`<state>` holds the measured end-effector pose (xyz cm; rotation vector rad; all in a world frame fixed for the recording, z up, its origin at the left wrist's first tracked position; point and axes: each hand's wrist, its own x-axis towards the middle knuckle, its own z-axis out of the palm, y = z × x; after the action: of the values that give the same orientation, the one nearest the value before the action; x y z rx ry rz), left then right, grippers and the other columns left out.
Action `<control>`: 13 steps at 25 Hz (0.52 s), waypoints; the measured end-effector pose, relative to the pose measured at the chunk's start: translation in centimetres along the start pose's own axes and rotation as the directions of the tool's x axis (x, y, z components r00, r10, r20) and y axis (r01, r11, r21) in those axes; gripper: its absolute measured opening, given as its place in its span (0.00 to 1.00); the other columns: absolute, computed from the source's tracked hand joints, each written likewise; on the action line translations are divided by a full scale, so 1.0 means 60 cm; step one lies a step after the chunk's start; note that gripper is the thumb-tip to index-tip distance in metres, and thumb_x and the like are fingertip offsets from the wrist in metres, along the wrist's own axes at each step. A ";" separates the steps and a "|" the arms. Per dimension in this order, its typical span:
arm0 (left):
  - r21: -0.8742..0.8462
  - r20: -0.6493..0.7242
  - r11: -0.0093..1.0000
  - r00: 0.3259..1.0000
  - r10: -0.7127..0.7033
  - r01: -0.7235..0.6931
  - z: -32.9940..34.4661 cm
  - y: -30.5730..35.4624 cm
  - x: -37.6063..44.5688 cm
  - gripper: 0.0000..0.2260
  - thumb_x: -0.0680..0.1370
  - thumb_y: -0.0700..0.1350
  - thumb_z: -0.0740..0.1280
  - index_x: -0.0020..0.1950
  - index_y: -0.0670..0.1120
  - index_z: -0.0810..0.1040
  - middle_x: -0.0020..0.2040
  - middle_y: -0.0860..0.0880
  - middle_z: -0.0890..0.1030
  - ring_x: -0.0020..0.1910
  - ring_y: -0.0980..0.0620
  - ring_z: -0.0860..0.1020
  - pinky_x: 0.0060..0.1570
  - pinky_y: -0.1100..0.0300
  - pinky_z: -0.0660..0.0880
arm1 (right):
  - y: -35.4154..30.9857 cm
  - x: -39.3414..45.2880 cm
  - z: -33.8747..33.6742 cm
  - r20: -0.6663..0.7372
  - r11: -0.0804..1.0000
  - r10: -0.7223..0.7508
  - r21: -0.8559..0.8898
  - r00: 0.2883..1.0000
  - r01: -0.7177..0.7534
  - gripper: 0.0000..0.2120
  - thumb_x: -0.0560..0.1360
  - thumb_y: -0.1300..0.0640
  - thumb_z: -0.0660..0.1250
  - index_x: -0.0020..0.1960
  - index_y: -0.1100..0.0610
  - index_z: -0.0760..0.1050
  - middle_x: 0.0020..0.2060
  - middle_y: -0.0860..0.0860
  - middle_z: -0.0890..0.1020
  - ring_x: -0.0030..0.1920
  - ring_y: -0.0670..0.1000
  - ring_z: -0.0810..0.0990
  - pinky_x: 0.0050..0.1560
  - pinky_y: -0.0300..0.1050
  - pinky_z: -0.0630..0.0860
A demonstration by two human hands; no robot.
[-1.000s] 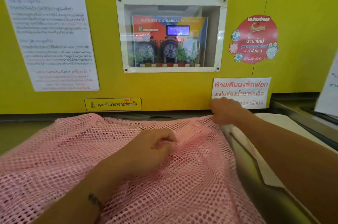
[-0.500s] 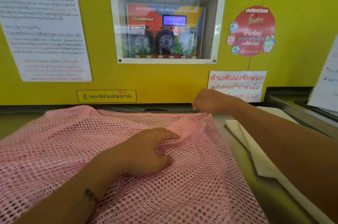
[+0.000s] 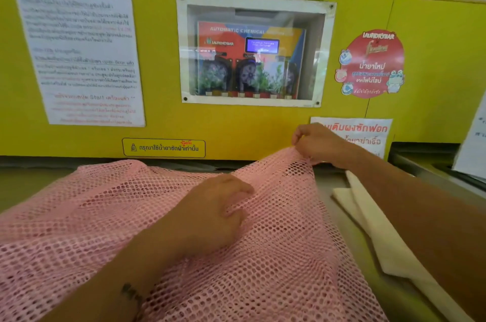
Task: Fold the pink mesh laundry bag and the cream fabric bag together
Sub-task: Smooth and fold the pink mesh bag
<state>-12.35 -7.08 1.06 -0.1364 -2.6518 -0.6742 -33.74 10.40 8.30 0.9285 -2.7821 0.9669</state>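
Centrally, the left hand [image 3: 218, 212] lay on the pink mesh laundry bag [image 3: 86, 219], fingers curled and bunching a fold of net under the knuckles; forearm ran in from the lower left. Right hand [image 3: 319, 144] reached forward and up — thumb and fingers pinched the bag's far right corner and held it lifted off the counter [image 3: 339, 177], just in front of the yellow panel [image 3: 163, 58]. Mesh sloped down from that raised corner toward the left hand. Rest of the bag spread flat across the counter, its far edge close to the panel's base, near edge running out of view at the bottom. Cream fabric bag [image 3: 368, 227] lay flat to the right, partly under the right forearm — whether it touched the mesh could not be told. A strip of bare counter showed between the two near the far edge.
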 end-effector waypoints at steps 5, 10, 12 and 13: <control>0.132 0.267 0.990 0.961 -0.073 0.039 0.005 -0.003 0.001 0.17 0.77 0.53 0.65 0.66 0.56 0.75 0.64 0.58 0.74 0.64 0.57 0.71 0.69 0.52 0.67 | 0.045 -0.019 0.004 0.053 0.865 0.185 -0.483 0.981 -0.137 0.07 0.72 0.54 0.63 0.41 0.58 0.75 0.39 0.53 0.80 0.37 0.52 0.78 0.36 0.45 0.75; 0.060 0.218 0.998 0.975 -0.049 0.037 -0.001 0.006 0.001 0.09 0.77 0.51 0.67 0.56 0.55 0.81 0.56 0.59 0.80 0.57 0.60 0.76 0.63 0.56 0.73 | -0.025 -0.023 0.060 0.257 0.929 -0.104 -0.319 0.961 0.186 0.15 0.76 0.63 0.60 0.57 0.54 0.81 0.58 0.50 0.80 0.56 0.51 0.77 0.54 0.43 0.72; 0.001 0.133 0.997 0.988 -0.074 0.075 -0.006 0.012 0.000 0.06 0.77 0.50 0.66 0.49 0.53 0.83 0.48 0.59 0.82 0.49 0.61 0.78 0.55 0.56 0.77 | -0.051 -0.032 0.079 0.417 0.901 -0.090 -0.354 0.904 0.253 0.16 0.76 0.63 0.61 0.60 0.54 0.80 0.60 0.49 0.80 0.55 0.48 0.77 0.54 0.43 0.71; -0.011 0.078 0.996 0.993 -0.090 0.092 -0.009 0.014 0.000 0.06 0.78 0.48 0.66 0.48 0.53 0.83 0.46 0.58 0.82 0.46 0.60 0.78 0.53 0.56 0.78 | -0.056 -0.035 0.081 0.467 0.900 -0.056 -0.358 0.882 0.247 0.17 0.76 0.62 0.61 0.62 0.54 0.79 0.61 0.49 0.80 0.55 0.48 0.76 0.54 0.43 0.71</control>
<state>-12.04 -6.60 1.84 -0.0469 -2.7421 -0.7319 -29.50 6.58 5.73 1.4138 -3.0104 0.1271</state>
